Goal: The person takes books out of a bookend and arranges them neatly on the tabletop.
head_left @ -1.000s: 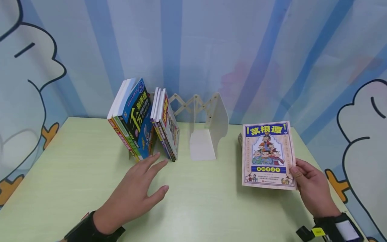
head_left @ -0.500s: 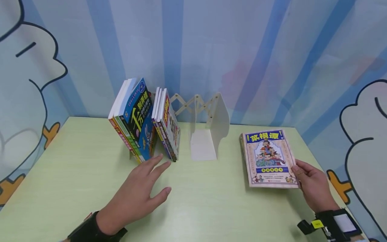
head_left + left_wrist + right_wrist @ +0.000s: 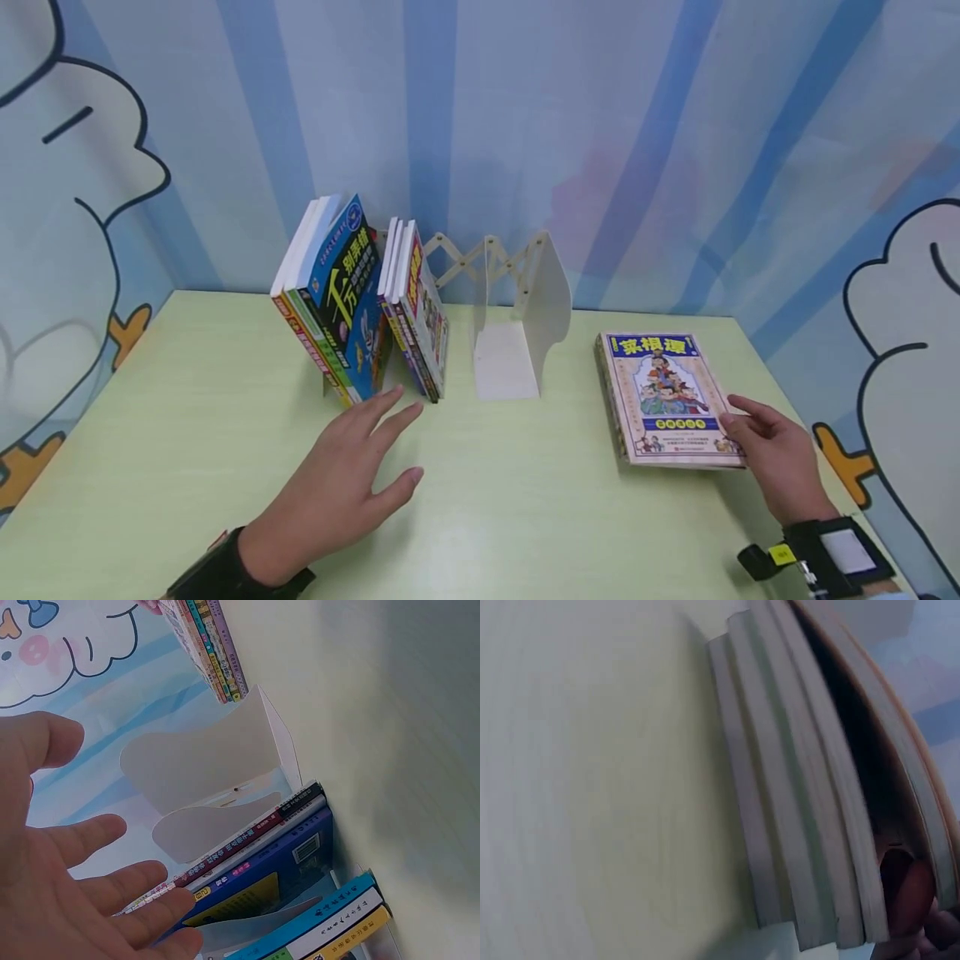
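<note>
My right hand (image 3: 780, 458) pinches the lower right edge of a pink-covered comic book (image 3: 667, 392) with a blue title band. This book tops a stack of several books (image 3: 795, 787); in the right wrist view a fingertip (image 3: 909, 896) sits in the gap beneath it. My left hand (image 3: 337, 496) hovers palm down with fingers spread, holding nothing. Just beyond its fingertips, a large blue-covered book (image 3: 341, 292) leans among thick books, and thin white-covered books (image 3: 423, 308) stand beside them. The white expandable bookend rack (image 3: 506, 362) extends rightward from these books.
The pale green table (image 3: 517, 517) runs back to a blue striped backdrop (image 3: 495, 125) with cartoon figures at both sides. The rack's upright end plate (image 3: 546, 300) stands between the upright books and the stack on the right.
The pink book came down and tilted flatter onto the stack, its top edge moving toward me, with my right hand still on its edge. My left hand stayed nearly in place.
</note>
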Demonstrator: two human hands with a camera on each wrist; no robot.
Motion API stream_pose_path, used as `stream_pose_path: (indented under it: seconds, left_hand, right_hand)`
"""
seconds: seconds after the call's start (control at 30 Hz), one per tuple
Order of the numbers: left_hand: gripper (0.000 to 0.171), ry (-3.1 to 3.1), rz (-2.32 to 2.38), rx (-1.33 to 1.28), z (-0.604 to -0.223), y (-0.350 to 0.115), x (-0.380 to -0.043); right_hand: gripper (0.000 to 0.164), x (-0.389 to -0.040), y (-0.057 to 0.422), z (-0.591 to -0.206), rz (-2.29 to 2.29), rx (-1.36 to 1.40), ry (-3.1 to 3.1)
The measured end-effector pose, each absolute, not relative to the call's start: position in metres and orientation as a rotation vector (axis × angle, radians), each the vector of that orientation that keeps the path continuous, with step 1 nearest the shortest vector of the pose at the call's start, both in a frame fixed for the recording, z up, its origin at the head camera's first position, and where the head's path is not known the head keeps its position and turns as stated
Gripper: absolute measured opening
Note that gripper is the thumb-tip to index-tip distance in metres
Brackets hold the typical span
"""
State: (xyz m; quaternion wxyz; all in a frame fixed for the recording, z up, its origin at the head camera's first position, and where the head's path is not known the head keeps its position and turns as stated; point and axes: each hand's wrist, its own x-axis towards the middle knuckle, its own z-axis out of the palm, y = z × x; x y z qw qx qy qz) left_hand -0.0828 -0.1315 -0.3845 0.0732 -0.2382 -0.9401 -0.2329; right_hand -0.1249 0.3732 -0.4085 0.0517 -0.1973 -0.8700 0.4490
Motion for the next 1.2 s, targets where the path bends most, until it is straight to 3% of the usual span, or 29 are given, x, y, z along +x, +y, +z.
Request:
stream_pose_path:
  seconds: [0.37, 0.77, 0.9, 1.2]
  left_hand:
    - [0.062, -2.830, -0.709, -0.717, -0.388, -0.133, -0.086]
    - [0.063, -2.854, -0.712, -0.696, -0.389, -0.132, -0.086]
    - [0.063, -2.861, -0.724, -0.689, -0.388, -0.131, -0.085]
    - [0.065, -2.876, -0.755, -0.690, -0.389, -0.130, -0.086]
  right_hand:
    - [0.062, -0.121, 0.381, -0.414, 1.145, -0.663, -2.792]
    - [0.046, -0.118, 0.375, -0.408, 1.018, -0.754, -2.628]
    - [0.044, -0.114, 0.365, -0.403, 0.990, -0.570, -2.640]
    - [0.050, -0.104, 0.328, -0.389, 0.993, 0.172, -2.820]
